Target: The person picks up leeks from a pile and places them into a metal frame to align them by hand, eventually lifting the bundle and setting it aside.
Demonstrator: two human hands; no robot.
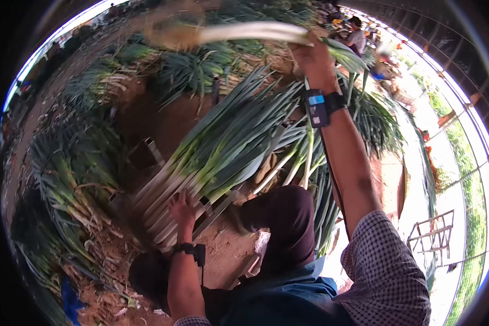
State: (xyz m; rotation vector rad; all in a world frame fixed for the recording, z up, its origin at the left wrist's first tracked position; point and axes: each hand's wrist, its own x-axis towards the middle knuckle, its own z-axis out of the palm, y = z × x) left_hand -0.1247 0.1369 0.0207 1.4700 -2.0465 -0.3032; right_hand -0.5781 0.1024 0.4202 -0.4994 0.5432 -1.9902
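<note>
My right hand [313, 57] is raised at the upper right, closed around the pale stalk of a leek [255, 32]. Its root end, to the left, is smeared by motion, and green leaves [346, 54] hang past the hand on the right. Lower down, my left hand [182, 207] lies with fingers spread on the white stems of a large pile of leeks [228, 138]. The pile slants up to the right, its green leaves pointing away from me. Several loose leeks [308, 149] lie to the right of the pile, near my knee.
More leeks [76, 157] are heaped on the left, with another heap [190, 73] behind the pile. Trimmed, dry scraps [100, 247] litter the ground at lower left. A metal frame [433, 233] stands at right. Another person [357, 37] is at the far upper right.
</note>
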